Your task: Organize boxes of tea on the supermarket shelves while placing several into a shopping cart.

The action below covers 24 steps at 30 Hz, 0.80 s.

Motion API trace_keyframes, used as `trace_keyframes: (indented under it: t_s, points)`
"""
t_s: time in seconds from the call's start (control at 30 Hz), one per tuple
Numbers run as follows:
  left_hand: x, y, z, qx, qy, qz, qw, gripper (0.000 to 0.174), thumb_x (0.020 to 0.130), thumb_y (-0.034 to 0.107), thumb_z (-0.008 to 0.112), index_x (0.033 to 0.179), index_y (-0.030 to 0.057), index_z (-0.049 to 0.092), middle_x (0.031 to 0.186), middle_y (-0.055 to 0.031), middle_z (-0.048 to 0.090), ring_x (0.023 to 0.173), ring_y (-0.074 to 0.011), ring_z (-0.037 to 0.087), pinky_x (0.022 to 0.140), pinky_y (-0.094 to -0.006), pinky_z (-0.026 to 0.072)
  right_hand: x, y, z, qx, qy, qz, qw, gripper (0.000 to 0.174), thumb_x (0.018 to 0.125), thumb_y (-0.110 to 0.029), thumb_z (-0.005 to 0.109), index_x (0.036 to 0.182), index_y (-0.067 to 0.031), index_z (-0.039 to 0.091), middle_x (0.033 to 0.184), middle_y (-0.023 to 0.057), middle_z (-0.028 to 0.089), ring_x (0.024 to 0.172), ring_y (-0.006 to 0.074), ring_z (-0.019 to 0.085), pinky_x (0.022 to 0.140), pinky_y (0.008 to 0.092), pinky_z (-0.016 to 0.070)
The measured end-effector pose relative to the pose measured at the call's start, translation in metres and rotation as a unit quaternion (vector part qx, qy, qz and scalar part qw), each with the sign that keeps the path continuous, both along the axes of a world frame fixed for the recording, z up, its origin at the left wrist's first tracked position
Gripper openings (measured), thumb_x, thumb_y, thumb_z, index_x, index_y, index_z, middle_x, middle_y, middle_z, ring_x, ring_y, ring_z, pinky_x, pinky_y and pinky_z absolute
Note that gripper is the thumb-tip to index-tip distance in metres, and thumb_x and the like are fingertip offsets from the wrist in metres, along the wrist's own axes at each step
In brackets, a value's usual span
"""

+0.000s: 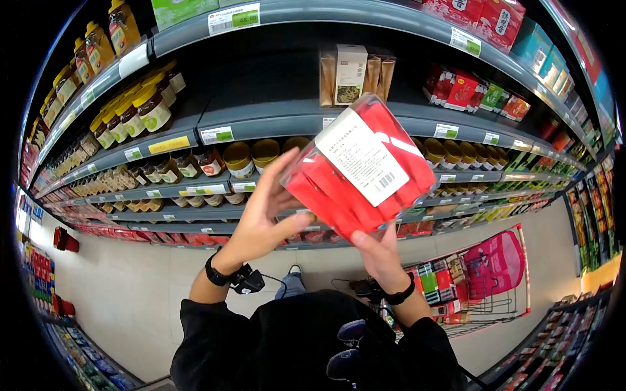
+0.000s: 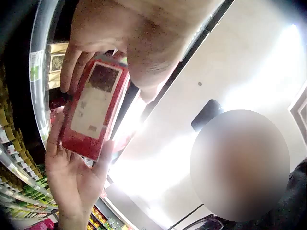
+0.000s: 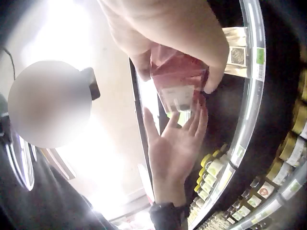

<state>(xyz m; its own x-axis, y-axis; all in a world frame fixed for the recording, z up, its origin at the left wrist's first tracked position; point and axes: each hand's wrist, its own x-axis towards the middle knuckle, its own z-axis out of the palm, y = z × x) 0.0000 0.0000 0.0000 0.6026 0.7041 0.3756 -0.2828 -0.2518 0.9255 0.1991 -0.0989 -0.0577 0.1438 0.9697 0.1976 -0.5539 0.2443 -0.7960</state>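
Reads as glossy clear plastic over the red package [image 1: 336, 192], smooth matt paper on its white label [image 1: 362, 156], shiny glass on the yellow-lidded jars [image 1: 154, 115], dull cloth at the black sleeve [image 1: 212, 335], sleek tile across the floor [image 1: 147, 280], and, half hidden, perhaps metal wire in the cart [image 1: 490, 318].

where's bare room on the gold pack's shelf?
Widest: the dark shelf between the yellow-lidded jars and the gold pack. Narrower: gold pack to red boxes, front edge partly hidden by the held red pack. Crowded: the gold-lidded jars one level below.
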Motion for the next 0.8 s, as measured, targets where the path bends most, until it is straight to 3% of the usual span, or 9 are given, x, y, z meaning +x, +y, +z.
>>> trace_keyframes:
  t_s: [0.03, 0.07, 0.13, 0.3, 0.4, 0.53, 0.8]
  points:
    - [0.002, -0.001, 0.007, 0.043, -0.001, 0.057, 0.997, 0.077, 0.092, 0.015, 0.074, 0.154, 0.0064, 0.029, 0.153, -0.0183, 0.039, 0.136, -0.0275, 0.047, 0.109, -0.0400, 0.0432, -0.006, 0.000, -0.003, -0.012, -0.028, -0.003, 1.000, 0.093, 0.081, -0.007, 0.080, 0.154, -0.0085, 0.023, 0.153, 0.0104, 0.038, 0.140, 0.0257, 0.041, 0.112, 0.0440, 0.0396]
    - [0.001, -0.001, 0.015, -0.006, -0.006, 0.057, 0.998, 0.072, 0.092, 0.010, 0.072, 0.151, 0.0048, 0.032, 0.148, -0.0174, 0.044, 0.130, -0.0243, 0.052, 0.107, -0.0380, 0.0452, -0.009, -0.001, -0.007, -0.022, -0.056, -0.005, 0.998, 0.094, 0.079, -0.005, 0.081, 0.154, -0.0049, 0.023, 0.149, 0.0098, 0.042, 0.136, 0.0219, 0.045, 0.110, 0.0409, 0.0422]
    - [0.006, -0.010, 0.014, 0.003, -0.042, 0.082, 0.996, 0.068, 0.092, 0.011, 0.071, 0.150, 0.0040, 0.037, 0.142, -0.0166, 0.050, 0.126, -0.0222, 0.055, 0.104, -0.0360, 0.0480, 0.007, -0.012, -0.019, -0.037, -0.090, 0.023, 0.995, 0.092, 0.082, -0.010, 0.078, 0.155, -0.0060, 0.022, 0.154, 0.0091, 0.038, 0.139, 0.0245, 0.043, 0.113, 0.0424, 0.0396]
    - [-0.014, -0.014, 0.033, 0.049, -0.023, 0.116, 0.992, 0.062, 0.093, 0.011, 0.069, 0.148, 0.0028, 0.042, 0.133, -0.0141, 0.056, 0.120, -0.0188, 0.057, 0.099, -0.0328, 0.0489, 0.004, -0.011, -0.004, 0.029, 0.081, -0.067, 0.994, 0.095, 0.079, -0.017, 0.082, 0.153, -0.0063, 0.022, 0.144, 0.0108, 0.048, 0.131, 0.0219, 0.050, 0.108, 0.0400, 0.0426]
    - [-0.022, -0.017, 0.039, 0.053, -0.004, 0.124, 0.991, 0.060, 0.093, 0.014, 0.069, 0.147, 0.0020, 0.045, 0.123, -0.0125, 0.060, 0.112, -0.0157, 0.058, 0.097, -0.0311, 0.0476, 0.006, -0.018, 0.022, 0.043, -0.017, -0.074, 0.996, 0.095, 0.080, -0.022, 0.081, 0.153, -0.0082, 0.022, 0.141, 0.0147, 0.052, 0.127, 0.0241, 0.055, 0.108, 0.0407, 0.0424]
    - [-0.028, -0.019, 0.037, 0.058, 0.013, 0.126, 0.990, 0.062, 0.093, 0.017, 0.069, 0.148, 0.0007, 0.045, 0.122, -0.0125, 0.061, 0.111, -0.0156, 0.059, 0.096, -0.0309, 0.0478, 0.007, -0.026, 0.040, 0.013, -0.131, -0.049, 0.990, 0.094, 0.082, -0.019, 0.079, 0.153, -0.0089, 0.019, 0.129, 0.0185, 0.061, 0.122, 0.0259, 0.059, 0.107, 0.0419, 0.0431]
    - [-0.034, -0.025, 0.033, 0.062, 0.030, 0.115, 0.991, 0.067, 0.093, 0.022, 0.070, 0.149, -0.0007, 0.042, 0.128, -0.0156, 0.059, 0.117, -0.0191, 0.059, 0.100, -0.0333, 0.0478, -0.001, -0.030, 0.055, 0.003, -0.158, -0.050, 0.986, 0.094, 0.083, -0.009, 0.078, 0.153, -0.0087, 0.014, 0.131, 0.0218, 0.060, 0.121, 0.0269, 0.061, 0.102, 0.0402, 0.0487]
